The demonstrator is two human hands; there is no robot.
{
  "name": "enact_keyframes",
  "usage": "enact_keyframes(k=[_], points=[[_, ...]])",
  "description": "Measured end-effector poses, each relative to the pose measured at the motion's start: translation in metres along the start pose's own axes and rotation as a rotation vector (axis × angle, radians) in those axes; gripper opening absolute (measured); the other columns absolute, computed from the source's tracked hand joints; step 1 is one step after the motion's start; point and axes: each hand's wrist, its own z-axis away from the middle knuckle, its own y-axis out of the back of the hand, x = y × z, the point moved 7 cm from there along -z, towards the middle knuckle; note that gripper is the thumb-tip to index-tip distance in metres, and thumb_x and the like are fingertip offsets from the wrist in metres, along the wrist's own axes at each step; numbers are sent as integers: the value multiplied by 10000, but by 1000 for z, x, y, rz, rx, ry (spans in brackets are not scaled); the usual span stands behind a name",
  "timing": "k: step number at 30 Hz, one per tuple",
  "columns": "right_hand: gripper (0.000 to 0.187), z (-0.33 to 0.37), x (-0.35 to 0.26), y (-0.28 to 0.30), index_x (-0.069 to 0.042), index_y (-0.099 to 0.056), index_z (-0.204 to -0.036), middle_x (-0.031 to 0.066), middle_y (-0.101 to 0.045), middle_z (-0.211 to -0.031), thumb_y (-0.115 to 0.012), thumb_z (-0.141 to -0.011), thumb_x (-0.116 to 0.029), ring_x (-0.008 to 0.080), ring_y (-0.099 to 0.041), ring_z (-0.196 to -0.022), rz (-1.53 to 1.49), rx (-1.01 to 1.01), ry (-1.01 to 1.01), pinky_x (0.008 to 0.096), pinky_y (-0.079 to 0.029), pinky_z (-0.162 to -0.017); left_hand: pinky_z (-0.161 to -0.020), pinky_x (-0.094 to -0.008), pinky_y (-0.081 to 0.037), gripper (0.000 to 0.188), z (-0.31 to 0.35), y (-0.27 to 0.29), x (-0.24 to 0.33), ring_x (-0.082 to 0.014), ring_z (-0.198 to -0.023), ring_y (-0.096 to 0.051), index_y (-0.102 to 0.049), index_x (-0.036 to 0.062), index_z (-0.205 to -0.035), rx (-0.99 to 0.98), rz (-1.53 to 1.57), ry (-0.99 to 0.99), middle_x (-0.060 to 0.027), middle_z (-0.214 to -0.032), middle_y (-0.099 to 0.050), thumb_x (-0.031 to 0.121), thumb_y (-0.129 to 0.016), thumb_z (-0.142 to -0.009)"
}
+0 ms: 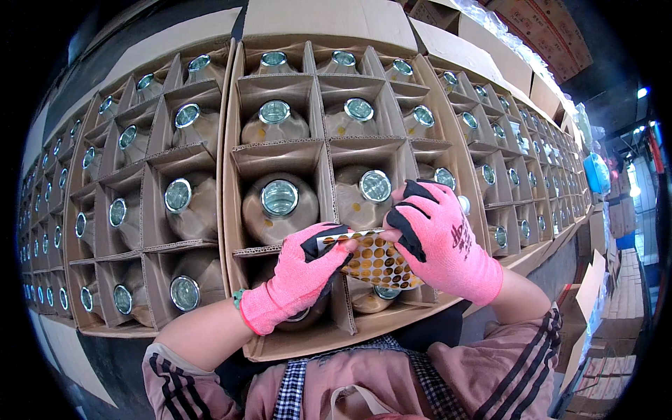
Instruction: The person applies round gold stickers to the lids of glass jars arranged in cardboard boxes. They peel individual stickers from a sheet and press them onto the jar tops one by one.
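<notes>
Both hands wear pink gloves with black fingertips. My left hand (294,276) is closed on the left edge of a sheet of round gold stickers (378,264). The fingers of my right hand (444,241) are pinched at the same sheet's upper edge; whether they hold a single loose sticker is hidden. Beneath the sheet is an open carton (308,346) with clear glass bottles standing in cardboard compartments. Just beyond my left hand is one bottle (280,199) bearing a small gold spot. Another bottle (364,189), close to my right fingertips, has a gold spot too.
A carton of bottles (185,199) adjoins on the left, with more beyond it. Further cartons (500,175) run off to the right. Raised carton flaps (329,19) line the far side. A blue object (596,173) and stacked cardboard (619,308) are at the right.
</notes>
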Motion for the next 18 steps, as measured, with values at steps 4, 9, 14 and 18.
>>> enact_keyframes(k=[4,9,14,18], points=[[193,-1,-1,0,-44,-523,-838,112,-527,-889,-608,-694,-140,284,-490,-903,5,-16,0,395,-375,-801,-613,-227,-427,219,0,0,2,-60,-666,-494,-594,-13,-868,-12,-1,1,-34,-718,-589,182,-607,-770],[248,-2,-6,5,-60,-537,-836,86,-516,-855,-622,-611,-121,276,-487,-930,8,12,85,399,-378,-797,-604,-226,-425,215,0,-1,4,-61,-655,-490,-591,-15,-863,-7,16,-14,-29,-703,-584,182,-602,-776],[241,2,-10,7,-77,-566,-776,37,-567,-886,-631,-547,-43,271,-491,-978,51,-7,108,400,-361,-818,-610,-220,-424,209,1,-1,4,-56,-666,-489,-593,-15,-860,7,38,20,-22,-701,-586,180,-596,-784],[346,6,-10,6,-67,-546,-826,68,-509,-843,-607,-488,-108,275,-484,-961,83,46,193,414,-382,-786,-616,-214,-423,207,-1,-2,6,-48,-677,-488,-596,-13,-866,-11,39,29,-14,-709,-587,178,-594,-787]])
